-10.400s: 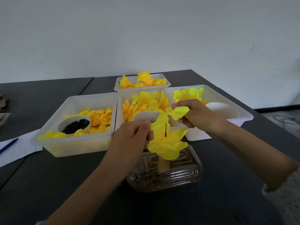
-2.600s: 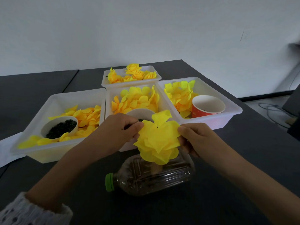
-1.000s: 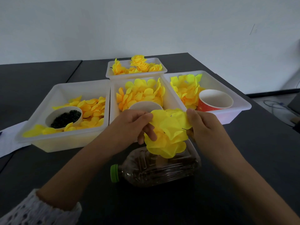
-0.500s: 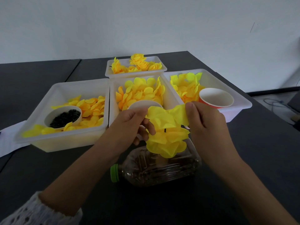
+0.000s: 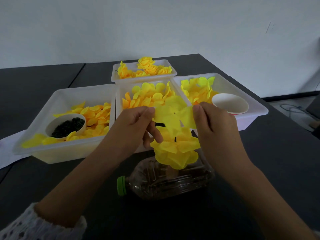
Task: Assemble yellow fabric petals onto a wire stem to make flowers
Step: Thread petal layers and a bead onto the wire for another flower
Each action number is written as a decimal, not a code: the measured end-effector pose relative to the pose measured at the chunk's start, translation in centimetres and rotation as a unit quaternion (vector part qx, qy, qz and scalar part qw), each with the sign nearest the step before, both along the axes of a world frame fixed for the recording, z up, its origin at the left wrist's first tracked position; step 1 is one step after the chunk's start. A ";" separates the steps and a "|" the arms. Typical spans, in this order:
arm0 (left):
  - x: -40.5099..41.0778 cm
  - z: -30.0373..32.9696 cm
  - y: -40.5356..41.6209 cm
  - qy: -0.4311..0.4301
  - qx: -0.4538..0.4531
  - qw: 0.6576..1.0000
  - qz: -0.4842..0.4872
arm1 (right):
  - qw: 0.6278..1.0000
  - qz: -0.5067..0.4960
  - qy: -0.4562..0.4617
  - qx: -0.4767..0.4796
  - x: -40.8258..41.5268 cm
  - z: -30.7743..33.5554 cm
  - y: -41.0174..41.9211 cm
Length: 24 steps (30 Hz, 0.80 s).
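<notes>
Left hand (image 5: 136, 125) enters from lower left, forearm angled up toward frame centre; thumb and forefinger pinch the left edge of a yellow petal sheet (image 5: 174, 114), remaining fingers curled loosely beneath. Right hand (image 5: 213, 125) enters from lower right; thumb and fingers pinch the sheet's right edge. Sheet is held stretched flat between both hands, small hole visible at its middle.

Just below the sheet: partly built flower (image 5: 175, 151), layered yellow petals, with a dark wire tip (image 5: 175, 139) showing at its centre. Flower sits above a clear plastic bottle (image 5: 166, 179) lying on its side, green cap (image 5: 121, 185) pointing left.

Count: four white trays. Left tray (image 5: 69, 153) holds loose petals and one white cup of dark bits (image 5: 66, 125). Centre tray (image 5: 119, 101) holds petals. Right tray (image 5: 252, 116) holds petals and one red-and-white paper cup (image 5: 230, 105). Back tray (image 5: 143, 78), top centre, holds finished flowers (image 5: 145, 69).

Trays stand close together, sides touching or nearly so. Dark table (image 5: 277, 161) lies bare at lower right and upper left; its right edge runs diagonally behind the right tray. White paper (image 5: 5, 153) at left edge.
</notes>
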<state>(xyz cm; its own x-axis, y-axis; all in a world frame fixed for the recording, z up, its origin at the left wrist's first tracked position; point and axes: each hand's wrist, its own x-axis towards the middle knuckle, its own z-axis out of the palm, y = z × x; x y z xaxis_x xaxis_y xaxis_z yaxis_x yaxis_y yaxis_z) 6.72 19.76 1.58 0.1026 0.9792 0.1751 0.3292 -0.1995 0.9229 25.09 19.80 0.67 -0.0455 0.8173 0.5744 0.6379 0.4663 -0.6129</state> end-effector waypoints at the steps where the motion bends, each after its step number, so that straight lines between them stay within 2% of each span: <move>1: -0.1 -0.1 0.1 0.007 -0.006 1.000 -0.003 | 1.000 -0.004 0.002 -0.019 0.2 -0.4 0.0; 6: -0.5 -0.6 0.2 0.027 -0.025 0.999 -0.024 | 0.997 -0.017 0.024 -0.066 0.5 -1.4 -0.4; 13: -1.5 -1.0 0.2 0.167 0.065 0.984 0.021 | 0.994 -0.016 0.040 -0.100 0.1 -1.3 -0.8; 24: -1.7 -2.1 0.0 0.267 0.089 0.959 0.036 | 0.985 -0.037 0.005 -0.167 0.7 -2.5 -1.5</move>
